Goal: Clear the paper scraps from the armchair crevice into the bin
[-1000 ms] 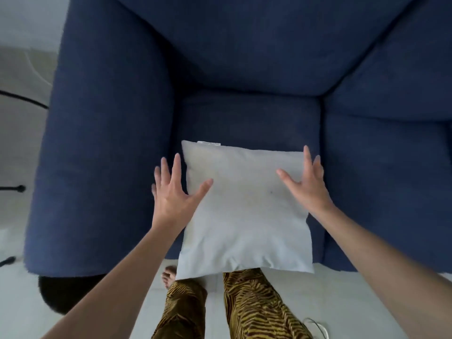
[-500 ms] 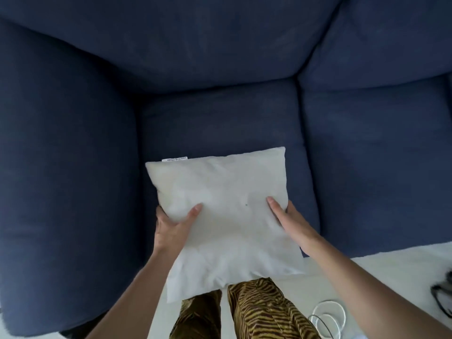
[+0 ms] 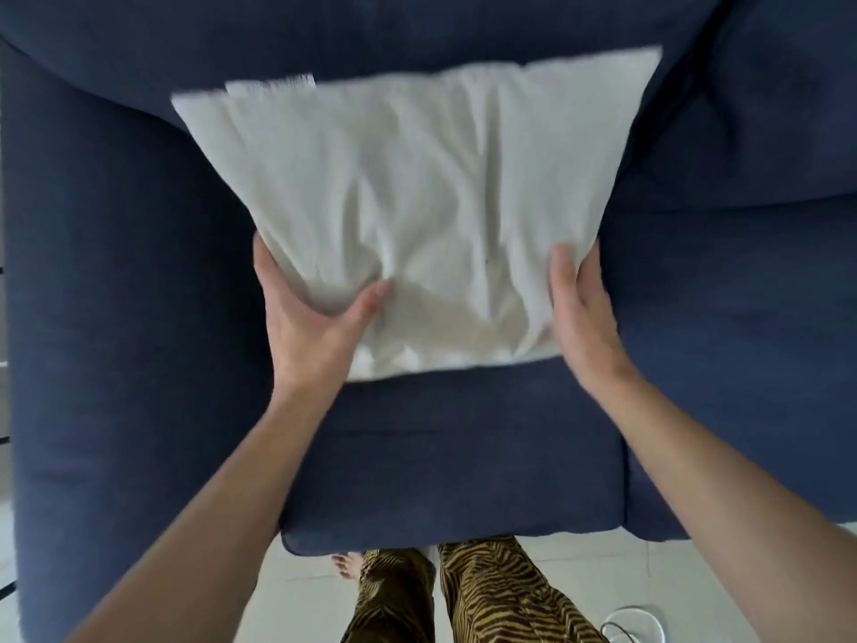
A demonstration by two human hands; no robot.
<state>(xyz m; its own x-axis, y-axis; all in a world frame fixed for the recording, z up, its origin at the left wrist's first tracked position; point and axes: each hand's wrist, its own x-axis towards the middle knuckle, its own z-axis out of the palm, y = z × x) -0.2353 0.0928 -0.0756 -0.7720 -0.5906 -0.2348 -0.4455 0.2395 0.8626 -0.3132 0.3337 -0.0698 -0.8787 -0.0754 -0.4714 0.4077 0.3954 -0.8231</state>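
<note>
1. Risk: the pillow [image 3: 417,201] is soft and slack, held only at its near corners. If either grasp slips, I judge it would drop back onto the seat [image 3: 454,457] and cover the crevices again.
2. Risk: a fast swing of the pillow could brush scraps deeper into a seam or onto the floor [image 3: 695,577]. The pillow's far edge is blurred.
3. Left hand [image 3: 306,317]: closed on the near left corner, thumb pressed on top, fingers hidden beneath.
4. Right hand [image 3: 579,313]: clasps the near right edge, thumb on top, fingers around the side.
5. Task items: no paper scraps visible; the far crevice of the armchair [image 3: 116,317] is hidden behind the pillow. Bin not in view.
</note>
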